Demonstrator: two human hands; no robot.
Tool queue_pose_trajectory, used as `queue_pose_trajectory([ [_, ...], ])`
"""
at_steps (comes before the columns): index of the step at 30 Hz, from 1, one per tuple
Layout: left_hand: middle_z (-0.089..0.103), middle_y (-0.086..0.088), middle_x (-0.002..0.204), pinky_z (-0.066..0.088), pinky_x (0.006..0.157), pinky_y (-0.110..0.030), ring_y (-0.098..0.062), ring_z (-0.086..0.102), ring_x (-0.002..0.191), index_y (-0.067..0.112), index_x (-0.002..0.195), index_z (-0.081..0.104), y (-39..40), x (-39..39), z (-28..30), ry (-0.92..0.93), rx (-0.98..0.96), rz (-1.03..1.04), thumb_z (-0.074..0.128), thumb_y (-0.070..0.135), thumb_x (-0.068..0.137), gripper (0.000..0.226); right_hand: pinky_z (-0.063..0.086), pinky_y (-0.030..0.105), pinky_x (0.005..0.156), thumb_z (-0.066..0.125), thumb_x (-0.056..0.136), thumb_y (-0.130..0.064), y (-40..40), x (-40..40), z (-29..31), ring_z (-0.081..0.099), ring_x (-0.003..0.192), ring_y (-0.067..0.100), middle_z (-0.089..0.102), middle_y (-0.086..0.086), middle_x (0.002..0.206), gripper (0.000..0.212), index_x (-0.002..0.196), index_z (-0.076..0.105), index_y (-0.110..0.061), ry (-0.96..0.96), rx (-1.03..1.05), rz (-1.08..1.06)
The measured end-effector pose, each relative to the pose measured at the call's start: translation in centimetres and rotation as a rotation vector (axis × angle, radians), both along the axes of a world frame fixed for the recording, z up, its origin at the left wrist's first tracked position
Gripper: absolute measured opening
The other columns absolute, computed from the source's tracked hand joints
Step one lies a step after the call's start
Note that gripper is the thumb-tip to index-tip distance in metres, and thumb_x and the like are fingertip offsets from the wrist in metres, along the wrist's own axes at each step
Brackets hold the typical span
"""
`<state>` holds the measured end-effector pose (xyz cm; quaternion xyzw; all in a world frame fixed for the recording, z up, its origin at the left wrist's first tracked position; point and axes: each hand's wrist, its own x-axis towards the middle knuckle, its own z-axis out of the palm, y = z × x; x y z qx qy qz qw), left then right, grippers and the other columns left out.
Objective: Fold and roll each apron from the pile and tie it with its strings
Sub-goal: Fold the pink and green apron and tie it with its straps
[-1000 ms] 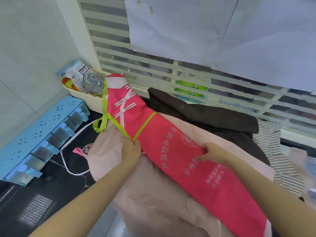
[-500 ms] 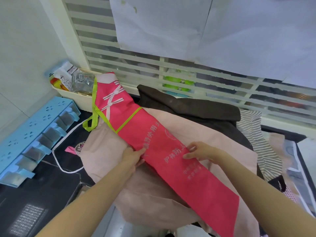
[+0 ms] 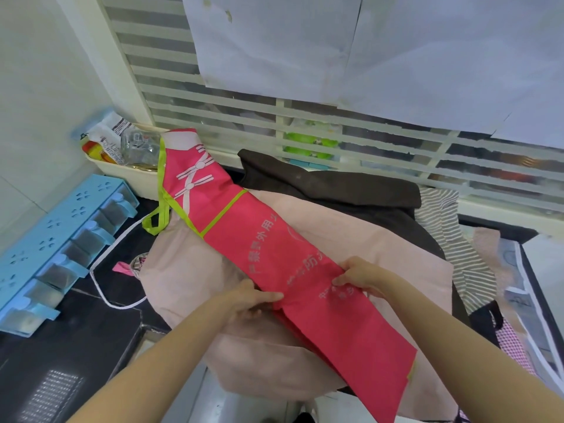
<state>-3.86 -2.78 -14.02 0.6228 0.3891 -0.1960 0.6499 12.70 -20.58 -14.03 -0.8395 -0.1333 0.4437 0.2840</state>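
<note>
A pink-red apron (image 3: 268,245) with lime green trim and white printed characters lies folded into a long narrow strip, running diagonally from upper left to lower right over the pile. Its green strings (image 3: 157,215) hang off the upper left end. My left hand (image 3: 250,300) grips the strip's left edge near its middle, thumb on top. My right hand (image 3: 360,274) pinches the opposite right edge at about the same height. Under it lies a pale pink apron (image 3: 189,279), with a dark brown one (image 3: 329,187) and a striped one (image 3: 457,248) behind.
A blue plastic rack (image 3: 58,239) sits at left on the black counter (image 3: 76,337). A cream tray (image 3: 122,172) with a glass jar and packets stands by the wall. A white cord (image 3: 103,264) loops near the pile. Slatted window behind.
Both hands have slid down the folded strip toward me, from near the green seam to the strip's middle, and now hold its two edges.
</note>
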Motion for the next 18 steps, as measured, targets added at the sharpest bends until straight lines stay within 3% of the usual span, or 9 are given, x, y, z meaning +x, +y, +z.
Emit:
queue_pose_trajectory([
  [2,0.054,-0.001,0.055,0.032,0.035,-0.014,-0.001,0.045,0.032,0.009,0.077,0.055,0.2,0.4,-0.5,0.017,0.091,0.027,0.072,0.007,0.081,0.017,0.055,0.043,0.084,0.065,0.083,0.001,-0.5,0.1,0.0,0.063,0.073,0.025,0.068,0.022,0.102,0.025,0.107,0.068,0.002,0.017,0.022,-0.017],
  [4,0.052,-0.002,0.056,0.032,0.032,-0.012,-0.002,0.043,0.031,0.006,0.075,0.054,0.2,1.0,-0.9,-0.008,0.131,0.126,0.069,0.002,0.082,0.018,0.056,0.037,0.080,0.069,0.082,-0.004,-1.3,0.0,0.4,0.065,0.076,0.021,0.069,0.016,0.101,0.026,0.107,0.067,-0.004,0.076,0.058,-0.004],
  [6,0.054,-0.002,0.068,0.035,0.034,-0.010,-0.006,0.048,0.048,0.002,0.093,0.057,-0.1,1.4,-1.1,-0.071,0.101,0.276,0.065,-0.002,0.084,0.013,0.056,0.031,0.080,0.071,0.081,-0.007,-2.5,-0.2,0.9,0.066,0.090,0.020,0.068,0.008,0.106,0.030,0.111,0.065,-0.010,0.147,0.031,0.038],
  [8,0.056,-0.001,0.075,0.037,0.037,-0.008,-0.009,0.048,0.060,-0.001,0.110,0.057,-0.1,1.9,-1.4,-0.134,0.058,0.403,0.060,-0.005,0.086,0.025,0.054,0.036,0.087,0.069,0.082,-0.003,-3.8,-0.4,1.0,0.066,0.096,0.025,0.068,0.011,0.111,0.031,0.112,0.065,-0.006,0.187,-0.018,0.038],
  [10,0.061,-0.004,0.084,0.045,0.051,-0.011,-0.011,0.051,0.065,0.001,0.111,0.057,-0.3,2.3,-1.3,-0.177,0.049,0.489,0.058,-0.004,0.087,0.025,0.056,0.035,0.083,0.066,0.082,0.002,-4.6,-0.4,0.9,0.067,0.084,0.024,0.068,0.017,0.108,0.028,0.110,0.066,0.000,0.207,0.001,-0.045],
  [13,0.063,-0.013,0.113,0.051,0.080,-0.029,-0.018,0.060,0.084,-0.001,0.124,0.054,-1.1,2.6,-1.2,-0.281,-0.094,0.593,0.058,0.002,0.090,0.034,0.056,0.030,0.072,0.066,0.083,0.001,-4.4,-0.5,0.7,0.066,0.071,0.016,0.070,0.013,0.094,0.019,0.102,0.067,0.001,0.217,0.039,-0.115],
  [16,0.062,-0.014,0.121,0.057,0.080,-0.035,-0.025,0.064,0.100,0.007,0.126,0.053,-2.8,1.9,-0.8,-0.368,-0.307,0.627,0.059,0.008,0.090,0.037,0.054,0.031,0.078,0.062,0.087,-0.002,-3.5,-1.0,0.4,0.064,0.079,0.018,0.068,0.010,0.094,0.017,0.104,0.064,-0.002,0.273,0.058,-0.111],
  [18,0.061,-0.017,0.122,0.054,0.085,-0.042,-0.029,0.062,0.103,0.010,0.125,0.052,-3.8,1.4,-1.2,-0.352,-0.262,0.672,0.057,0.011,0.092,0.034,0.053,0.030,0.078,0.059,0.090,-0.002,-3.0,-1.6,0.1,0.063,0.080,0.018,0.066,0.011,0.099,0.014,0.103,0.063,-0.002,0.302,0.073,-0.093],
])
